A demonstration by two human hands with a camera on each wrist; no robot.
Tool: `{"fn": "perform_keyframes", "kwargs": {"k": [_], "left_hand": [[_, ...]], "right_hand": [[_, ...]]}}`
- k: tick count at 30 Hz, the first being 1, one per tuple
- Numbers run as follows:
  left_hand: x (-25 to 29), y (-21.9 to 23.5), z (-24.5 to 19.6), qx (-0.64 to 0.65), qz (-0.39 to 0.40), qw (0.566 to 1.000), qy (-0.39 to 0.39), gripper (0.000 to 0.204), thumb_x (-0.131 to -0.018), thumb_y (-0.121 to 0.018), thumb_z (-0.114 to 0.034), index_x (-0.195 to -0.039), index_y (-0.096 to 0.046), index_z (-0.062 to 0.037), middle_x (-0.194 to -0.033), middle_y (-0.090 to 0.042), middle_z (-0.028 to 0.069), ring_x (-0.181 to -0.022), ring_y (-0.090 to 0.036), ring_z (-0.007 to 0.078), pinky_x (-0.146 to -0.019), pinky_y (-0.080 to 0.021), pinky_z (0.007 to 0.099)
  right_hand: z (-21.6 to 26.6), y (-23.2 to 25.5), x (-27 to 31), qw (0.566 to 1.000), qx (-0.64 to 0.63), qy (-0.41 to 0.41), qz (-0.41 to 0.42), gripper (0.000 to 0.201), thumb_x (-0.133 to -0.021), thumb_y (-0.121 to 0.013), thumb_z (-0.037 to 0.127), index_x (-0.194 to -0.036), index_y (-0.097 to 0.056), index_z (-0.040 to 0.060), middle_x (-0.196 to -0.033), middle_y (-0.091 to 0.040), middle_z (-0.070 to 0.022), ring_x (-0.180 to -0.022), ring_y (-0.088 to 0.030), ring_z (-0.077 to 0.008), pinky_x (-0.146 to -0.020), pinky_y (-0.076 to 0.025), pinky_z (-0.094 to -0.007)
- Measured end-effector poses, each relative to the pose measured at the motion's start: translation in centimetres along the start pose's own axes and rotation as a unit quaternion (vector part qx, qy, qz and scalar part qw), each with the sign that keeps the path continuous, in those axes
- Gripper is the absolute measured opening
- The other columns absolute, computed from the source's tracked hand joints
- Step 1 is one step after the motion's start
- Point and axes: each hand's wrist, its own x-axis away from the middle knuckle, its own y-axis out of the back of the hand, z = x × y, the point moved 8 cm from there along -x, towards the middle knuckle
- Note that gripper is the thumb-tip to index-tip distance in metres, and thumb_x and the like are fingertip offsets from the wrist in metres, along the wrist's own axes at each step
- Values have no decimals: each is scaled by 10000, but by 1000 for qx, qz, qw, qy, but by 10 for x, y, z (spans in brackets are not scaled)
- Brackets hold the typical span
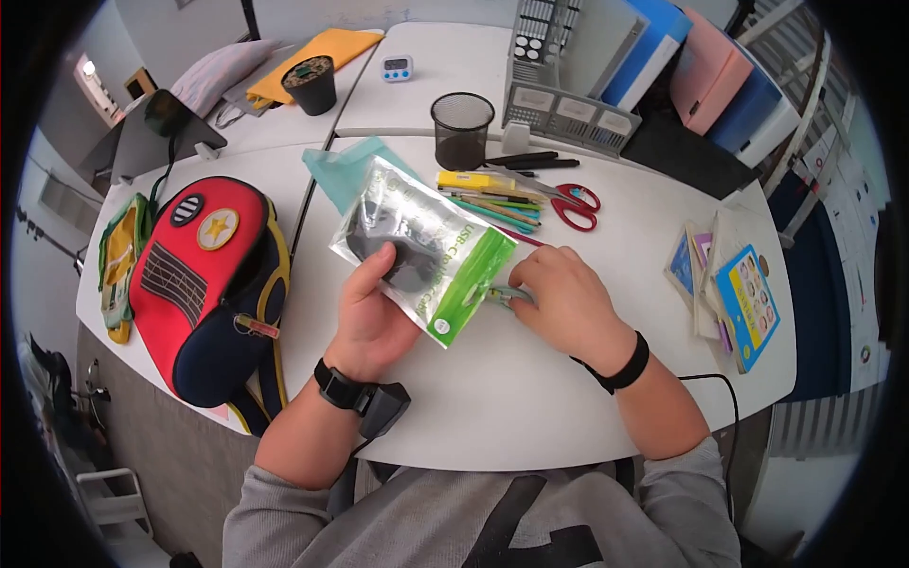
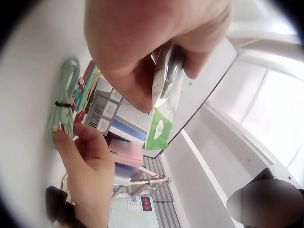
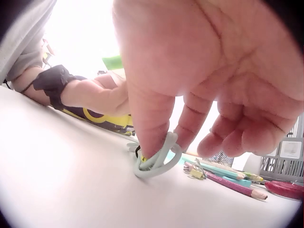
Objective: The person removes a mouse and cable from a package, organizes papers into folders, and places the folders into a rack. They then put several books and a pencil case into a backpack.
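1. White tabletop (image 1: 492, 398) spreads under everything, a rounded desk with a second one butted behind it.
2. Red and navy backpack (image 1: 213, 284) lies flat at the left of the desk, a gold star badge on its front, well apart from both hands.
3. Grey desk organiser (image 1: 568, 104) stands at the far edge, with a black mesh pen cup (image 1: 461, 128) just beside it.
4. Clear plastic pouch (image 1: 421, 248) with a green header strip sits tilted above the table near the middle, something dark inside it. The left hand (image 1: 374, 308) grips it from below, thumb on the front face and fingers curled behind; the left wrist view shows the pouch (image 2: 164, 107) pinched between thumb and fingers.
5. Picture booklets (image 1: 734, 293) lie fanned at the right edge of the desk.
6. Red-handled scissors (image 1: 573, 205) rest beyond the pouch, next to a loose row of pencils (image 1: 497, 208).
7. Pale green coiled cable (image 1: 507, 295) lies on the table just right of the pouch's green strip. The right hand (image 1: 563, 298) is curled over it, and the right wrist view shows thumb and forefinger pinching the coil (image 3: 156, 159) against the tabletop.
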Motion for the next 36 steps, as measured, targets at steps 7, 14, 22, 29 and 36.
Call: {"fn": "perform_keyframes", "kwargs": {"k": [7,14,22,29,36], "left_hand": [[2,5,1,-18,4,1000,3,549,-991,-590,-260,-1471,-406,-69,-1443,-532,127,-1337,-511,310,-1145,-387,508],[4,9,4,-20,-6,1000,13,580,-1014,-568,-353,-1497,-386,-87,-1483,-502,104,-1362,-487,294,-1159,-367,491],[0,8,13,-58,-18,998,16,582,-1045,-487,-426,-1508,-362,-96,-1503,-478,110,-1371,-477,298,-1147,-379,505],[1,9,15,-60,-14,998,22,552,-1046,-501,-394,-1492,-380,-93,-1495,-488,109,-1363,-491,300,-1138,-402,506],[3,6,17,-109,-33,993,24,514,-1027,-556,-330,-1457,-435,-75,-1446,-542,122,-1324,-534,305,-1115,-423,521]], "right_hand": [[-42,11,44,896,-357,-225,138,195,-864,-736,122,-970,-600,29,-879,-691,-80,-713,-691,-150,-605,-531,-280],[-55,10,58,749,-611,-226,123,187,-917,-711,50,-1012,-551,37,-887,-674,-46,-758,-661,-105,-666,-558,-253],[-58,12,55,745,-626,-203,112,185,-905,-734,68,-977,-565,38,-885,-674,-37,-738,-630,-84,-662,-537,-234],[-60,16,54,815,-552,-171,53,156,-885,-740,60,-930,-593,36,-828,-644,-5,-700,-582,-43,-612,-470,-202],[-64,24,72,866,-470,-170,-20,150,-864,-760,110,-902,-632,41,-697,-596,51,-595,-493,-5,-531,-380,-192]]}}
